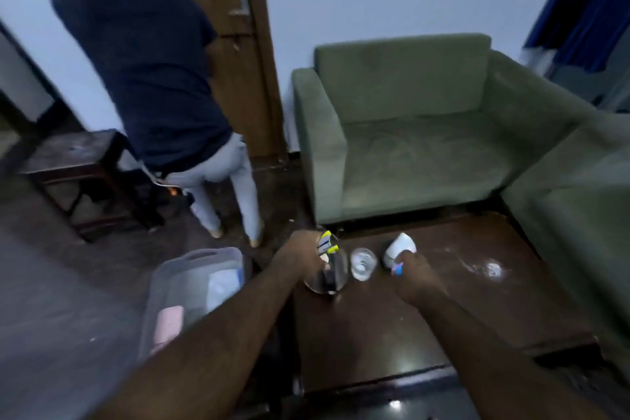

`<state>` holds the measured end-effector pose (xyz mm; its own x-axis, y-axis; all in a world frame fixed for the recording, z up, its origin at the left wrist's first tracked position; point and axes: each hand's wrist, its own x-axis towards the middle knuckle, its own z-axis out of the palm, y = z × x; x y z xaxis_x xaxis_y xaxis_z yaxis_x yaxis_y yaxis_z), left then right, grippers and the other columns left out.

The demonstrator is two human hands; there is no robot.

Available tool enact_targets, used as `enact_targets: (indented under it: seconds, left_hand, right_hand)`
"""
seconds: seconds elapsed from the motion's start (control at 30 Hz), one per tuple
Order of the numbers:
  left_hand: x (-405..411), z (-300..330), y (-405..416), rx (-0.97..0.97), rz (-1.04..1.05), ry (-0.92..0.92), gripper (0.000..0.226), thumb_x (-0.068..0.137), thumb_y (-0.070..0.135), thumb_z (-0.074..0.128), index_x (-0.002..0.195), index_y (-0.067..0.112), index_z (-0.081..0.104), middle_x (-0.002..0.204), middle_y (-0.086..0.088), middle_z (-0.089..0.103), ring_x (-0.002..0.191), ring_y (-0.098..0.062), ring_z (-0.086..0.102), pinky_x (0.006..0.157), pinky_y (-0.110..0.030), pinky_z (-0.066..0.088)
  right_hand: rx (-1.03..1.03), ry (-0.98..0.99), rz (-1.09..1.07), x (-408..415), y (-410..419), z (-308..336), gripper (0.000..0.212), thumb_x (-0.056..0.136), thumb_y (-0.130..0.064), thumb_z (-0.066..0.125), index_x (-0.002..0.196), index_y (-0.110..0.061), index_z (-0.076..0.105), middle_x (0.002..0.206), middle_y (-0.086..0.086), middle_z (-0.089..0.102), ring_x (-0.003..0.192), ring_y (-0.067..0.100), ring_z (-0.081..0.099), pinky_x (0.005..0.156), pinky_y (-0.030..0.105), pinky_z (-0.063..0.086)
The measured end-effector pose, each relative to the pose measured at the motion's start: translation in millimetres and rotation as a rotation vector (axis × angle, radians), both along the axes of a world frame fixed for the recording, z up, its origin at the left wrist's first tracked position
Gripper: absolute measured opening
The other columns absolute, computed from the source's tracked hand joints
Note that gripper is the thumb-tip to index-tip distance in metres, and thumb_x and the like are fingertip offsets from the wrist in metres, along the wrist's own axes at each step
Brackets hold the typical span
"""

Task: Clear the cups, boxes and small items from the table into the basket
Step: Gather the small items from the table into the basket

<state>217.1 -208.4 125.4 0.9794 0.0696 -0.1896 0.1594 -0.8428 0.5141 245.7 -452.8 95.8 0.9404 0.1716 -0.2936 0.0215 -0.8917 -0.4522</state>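
My left hand (301, 254) is closed around a small bundle of pens with yellow caps (326, 243), held above a clear glass container (327, 274) at the dark wooden table's (426, 317) far left corner. My right hand (414, 274) grips a small blue and pink item (397, 268) next to a white cup (400, 247) lying tilted on the table. A clear glass cup (363, 263) stands between my two hands. The translucent grey basket (191, 286) sits on the floor left of the table, holding a pink item (167, 322) and white things.
A green armchair (409, 133) stands behind the table and another green seat (572, 215) at the right. A person in a dark shirt (153, 78) bends over a dark side table (78, 164) at the left, near a wooden door (218, 10).
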Motion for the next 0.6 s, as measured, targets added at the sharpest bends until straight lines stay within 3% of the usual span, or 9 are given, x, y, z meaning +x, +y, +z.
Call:
enact_targets:
  seconds: [0.07, 0.13, 0.2, 0.3, 0.37, 0.47, 0.5, 0.57, 0.6]
  left_hand:
    - [-23.9, 13.6, 44.6, 0.039, 0.070, -0.018, 0.023, 0.073, 0.022, 0.078, 0.090, 0.014, 0.064, 0.102, -0.012, 0.072, 0.097, -0.030, 0.066, 0.064, -0.015, 0.039]
    - [-44.1, 22.9, 84.5, 0.095, 0.135, 0.003, 0.040, 0.069, 0.029, 0.082, 0.098, 0.008, 0.065, 0.105, -0.012, 0.070, 0.098, -0.029, 0.065, 0.075, -0.027, 0.044]
    - [-58.4, 27.1, 116.8, 0.106, 0.192, 0.018, 0.044, 0.067, 0.033, 0.084, 0.099, 0.008, 0.065, 0.100, -0.010, 0.070, 0.095, -0.028, 0.065, 0.073, -0.029, 0.042]
    - [-80.2, 24.8, 156.2, 0.085, 0.321, -0.014, 0.036, 0.068, 0.031, 0.084, 0.092, 0.010, 0.067, 0.086, -0.001, 0.068, 0.081, -0.016, 0.062, 0.063, -0.022, 0.036]
    - [-97.4, 20.8, 174.1, 0.087, 0.404, -0.014, 0.033, 0.068, 0.031, 0.083, 0.090, 0.013, 0.068, 0.085, 0.000, 0.072, 0.077, -0.014, 0.062, 0.065, -0.024, 0.043]
    - [-120.9, 5.8, 203.0, 0.028, 0.491, -0.050, 0.036, 0.061, 0.019, 0.082, 0.094, 0.020, 0.067, 0.071, 0.014, 0.069, 0.069, -0.005, 0.065, 0.063, -0.006, 0.042]
    - [-126.4, -2.7, 213.2, 0.002, 0.525, -0.023, 0.032, 0.062, 0.015, 0.080, 0.089, 0.020, 0.063, 0.068, 0.014, 0.067, 0.070, -0.005, 0.066, 0.061, -0.007, 0.042]
    - [-134.3, -26.7, 238.0, -0.003, 0.614, 0.071, 0.026, 0.068, 0.017, 0.078, 0.076, 0.018, 0.053, 0.072, -0.002, 0.068, 0.077, -0.027, 0.068, 0.062, -0.028, 0.046]
    - [-138.7, -40.5, 252.0, 0.002, 0.649, 0.091, 0.025, 0.070, 0.019, 0.077, 0.073, 0.016, 0.052, 0.073, -0.011, 0.067, 0.076, -0.034, 0.065, 0.061, -0.032, 0.046]
  right_hand:
    - [0.015, 0.016, 0.094, -5.2, 40.9, 16.7, 0.031, 0.089, -0.017, 0.062, 0.118, -0.008, 0.055, 0.126, 0.018, 0.055, 0.117, 0.033, 0.056, 0.094, 0.034, 0.045]
    - [0.007, 0.009, 0.168, -7.5, 84.4, 28.5, 0.027, 0.091, -0.018, 0.058, 0.117, -0.012, 0.054, 0.126, 0.016, 0.053, 0.118, 0.034, 0.057, 0.096, 0.037, 0.046]
    - [0.011, -0.042, 0.238, -9.0, 123.8, 35.2, 0.027, 0.092, -0.019, 0.057, 0.118, -0.016, 0.053, 0.126, 0.011, 0.051, 0.115, 0.035, 0.059, 0.095, 0.039, 0.048]
    - [0.027, -0.144, 0.386, -9.3, 178.4, 39.3, 0.026, 0.093, -0.020, 0.053, 0.119, -0.024, 0.054, 0.125, 0.004, 0.051, 0.111, 0.028, 0.061, 0.091, 0.035, 0.048]
    - [0.039, -0.193, 0.448, -12.5, 207.8, 38.5, 0.023, 0.094, -0.022, 0.051, 0.116, -0.024, 0.057, 0.120, 0.004, 0.054, 0.107, 0.028, 0.064, 0.087, 0.037, 0.049]
    - [0.108, -0.115, 0.549, -20.4, 251.6, 25.1, 0.019, 0.093, -0.023, 0.053, 0.111, -0.021, 0.058, 0.117, 0.007, 0.054, 0.104, 0.033, 0.064, 0.087, 0.041, 0.051]
    - [0.103, -0.094, 0.576, -22.9, 263.6, 19.1, 0.018, 0.093, -0.025, 0.053, 0.110, -0.021, 0.057, 0.117, 0.008, 0.054, 0.104, 0.033, 0.064, 0.087, 0.041, 0.052]
    - [0.106, -0.060, 0.623, -25.5, 293.5, -1.0, 0.017, 0.092, -0.023, 0.054, 0.108, -0.021, 0.056, 0.115, 0.008, 0.053, 0.102, 0.035, 0.064, 0.085, 0.042, 0.052]
    - [0.109, -0.036, 0.647, -27.5, 309.2, -12.5, 0.017, 0.090, -0.021, 0.056, 0.108, -0.021, 0.056, 0.115, 0.008, 0.053, 0.102, 0.036, 0.064, 0.085, 0.042, 0.051]
